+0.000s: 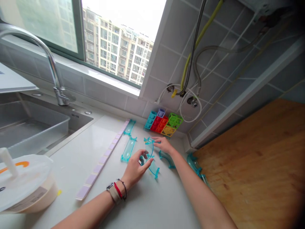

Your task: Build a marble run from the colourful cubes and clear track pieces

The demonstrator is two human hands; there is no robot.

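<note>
My left hand (136, 166), with a watch and bracelets at the wrist, has thumb and fingers curled around the near end of a curved translucent teal toy track piece (149, 147). The fingers of my right hand (164, 145) grip this piece at its far end. Another teal track piece (154, 169) extends toward me from beneath the left thumb; whether the two are joined cannot be made out. Left of my hands lie a straight teal track piece (129, 148) and a shorter one (129, 127). A curved track piece (167, 159) rests beside my right forearm.
A lilac sectioned strip (102, 162) runs along the white counter (78, 152). Colourful blocks (162, 124) stand against the tiled wall. More teal pieces (194, 163) lie by a wooden board (252, 152). Left are a sink (81, 122), a faucet (51, 63) and a lidded tub (35, 200).
</note>
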